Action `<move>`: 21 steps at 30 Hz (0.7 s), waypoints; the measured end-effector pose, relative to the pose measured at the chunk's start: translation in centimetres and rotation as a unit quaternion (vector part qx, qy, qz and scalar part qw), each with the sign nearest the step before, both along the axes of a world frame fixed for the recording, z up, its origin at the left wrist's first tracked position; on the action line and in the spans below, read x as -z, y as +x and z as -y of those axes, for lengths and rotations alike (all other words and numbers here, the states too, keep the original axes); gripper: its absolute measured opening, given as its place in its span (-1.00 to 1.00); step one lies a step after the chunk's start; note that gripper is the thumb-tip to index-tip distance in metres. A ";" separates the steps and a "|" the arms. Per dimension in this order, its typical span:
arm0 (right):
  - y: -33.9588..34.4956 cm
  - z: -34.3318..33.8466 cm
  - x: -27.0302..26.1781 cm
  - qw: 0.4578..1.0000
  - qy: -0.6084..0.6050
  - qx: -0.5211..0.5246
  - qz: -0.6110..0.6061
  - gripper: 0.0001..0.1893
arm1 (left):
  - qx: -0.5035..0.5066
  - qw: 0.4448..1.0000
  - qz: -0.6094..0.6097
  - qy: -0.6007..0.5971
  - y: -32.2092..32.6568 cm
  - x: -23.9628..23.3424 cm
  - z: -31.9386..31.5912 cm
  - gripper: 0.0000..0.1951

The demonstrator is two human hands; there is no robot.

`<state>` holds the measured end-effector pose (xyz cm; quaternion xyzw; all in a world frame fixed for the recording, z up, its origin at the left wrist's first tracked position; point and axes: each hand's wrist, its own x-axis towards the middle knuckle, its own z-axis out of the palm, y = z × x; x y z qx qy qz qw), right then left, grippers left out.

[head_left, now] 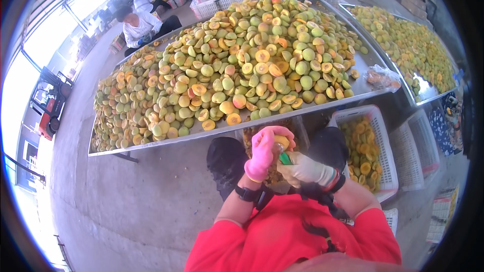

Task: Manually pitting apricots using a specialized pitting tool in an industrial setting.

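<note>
My left hand [261, 153], in a pink rubber glove, grips a yellow peach half [281, 141] above my lap. A green-handled tool [285, 159] is held in my right hand [309, 170], which wears a whitish knit glove. The tool's metal end meets the fruit; its exact shape is partly hidden by my fingers. Below both hands, between my knees, a container holds brownish scraps [275, 178]. Just beyond them stands a metal-rimmed table [211, 133] heaped with halved green and yellow peaches [242, 64].
A white plastic crate [386, 158] of peach halves stands by my right knee, beside other crates [406, 158]. A clear plastic bag [382, 77] lies on the table's right corner. Another fruit-covered table [408, 45] adjoins it. A co-worker [141, 28] sits at the far left; a forklift [51, 105] stands beyond.
</note>
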<state>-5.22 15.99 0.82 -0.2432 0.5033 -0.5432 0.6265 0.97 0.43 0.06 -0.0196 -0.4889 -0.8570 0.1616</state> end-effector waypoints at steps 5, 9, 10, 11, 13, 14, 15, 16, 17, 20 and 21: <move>0.7 0.0 -0.9 0.998 -0.003 0.006 -0.064 -0.83 | 0.066 0.997 -0.043 0.009 -0.2 0.5 0.7 -0.50; 0.0 0.2 -0.2 0.999 -0.012 -0.035 -0.014 -0.84 | 0.047 0.998 -0.007 0.029 0.3 0.8 0.7 -0.53; -0.1 0.1 -0.3 0.999 -0.002 -0.028 -0.019 -0.84 | 0.046 0.999 -0.012 0.014 0.1 0.8 0.6 -0.50; 0.1 0.0 -0.4 0.999 0.007 -0.023 -0.021 -0.83 | 0.043 0.999 -0.014 -0.002 0.0 0.9 0.6 -0.48; 0.7 0.3 -0.1 0.998 0.014 0.001 -0.062 -0.83 | 0.039 0.999 -0.013 -0.022 0.2 1.1 0.8 -0.45; 1.3 0.4 0.1 0.994 0.012 0.022 -0.104 -0.83 | 0.040 0.999 -0.014 -0.026 0.2 1.1 0.8 -0.45; 1.5 0.5 0.1 0.988 0.010 0.044 -0.145 -0.82 | 0.041 0.999 -0.015 -0.029 0.3 1.0 0.9 -0.45; 1.2 0.6 -0.2 0.995 0.012 0.016 -0.098 -0.82 | 0.042 0.998 -0.015 -0.033 0.3 1.0 0.9 -0.45; 0.8 0.5 -0.7 0.999 0.016 -0.011 -0.050 -0.82 | 0.041 0.999 -0.013 -0.032 0.4 0.9 0.9 -0.45; 0.6 0.3 -1.1 0.999 0.013 -0.036 0.033 -0.81 | 0.047 0.998 -0.008 -0.035 0.6 0.5 1.0 -0.44; 0.6 0.3 -1.0 0.998 0.009 -0.035 0.052 -0.81 | 0.055 0.998 -0.006 -0.041 0.7 0.3 1.1 -0.44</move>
